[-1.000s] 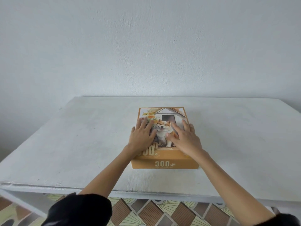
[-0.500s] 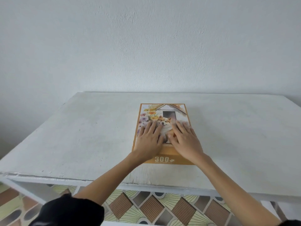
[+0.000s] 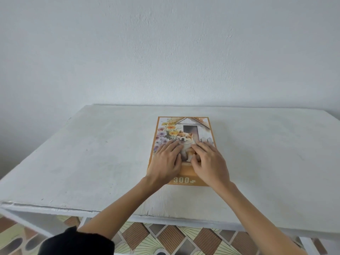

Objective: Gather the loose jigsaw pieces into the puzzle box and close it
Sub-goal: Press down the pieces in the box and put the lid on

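Puzzle box point(image 3: 184, 126) lies flat and closed on the white bench point(image 3: 92, 153), about midway across it and set back from the near edge. From where I watch, much of the lid's lower half is hidden. The left hand point(image 3: 165, 163) and right hand point(image 3: 209, 166) rest on it side by side, palms down, fingers stretched out and gripping nothing. I cannot tell how hard they press.

I count one box and two hands. The lid has an orange border and a picture of a tan-and-white dog in front of a small white kennel, with yellow and purple flowers on the left. "300" is printed at the near end, and the small line under it is too blurred to read.

One black sleeve point(image 3: 77, 242) shows at bottom left, while the right arm is cut off at the bottom edge. Patterned floor tiles point(image 3: 165, 240) show below the bench.
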The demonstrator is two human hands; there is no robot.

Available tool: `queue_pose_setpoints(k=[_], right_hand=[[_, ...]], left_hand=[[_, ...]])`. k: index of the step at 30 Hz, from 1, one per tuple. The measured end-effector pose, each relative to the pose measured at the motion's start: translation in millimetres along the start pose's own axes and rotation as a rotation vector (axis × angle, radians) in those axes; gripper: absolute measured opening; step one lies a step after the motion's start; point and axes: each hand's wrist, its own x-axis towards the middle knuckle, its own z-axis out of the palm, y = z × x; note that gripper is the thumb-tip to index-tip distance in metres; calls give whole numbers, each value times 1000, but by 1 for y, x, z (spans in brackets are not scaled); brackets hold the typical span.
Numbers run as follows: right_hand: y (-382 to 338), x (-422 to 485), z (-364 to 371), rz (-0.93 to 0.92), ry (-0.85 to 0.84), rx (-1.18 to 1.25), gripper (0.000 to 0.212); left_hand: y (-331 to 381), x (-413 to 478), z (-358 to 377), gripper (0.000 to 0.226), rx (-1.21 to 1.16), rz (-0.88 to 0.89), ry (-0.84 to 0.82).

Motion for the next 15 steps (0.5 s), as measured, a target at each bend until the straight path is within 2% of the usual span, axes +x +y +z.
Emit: queue_pose_setpoints(k=[5,15], right_hand=[[14,41,14,-2,-33,30,28],[39,114,44,35,-133,26,35]], left_hand=[[-15,40,10,52,-6,-33,-2],[-43,113,26,47,-73,-82,-78]])
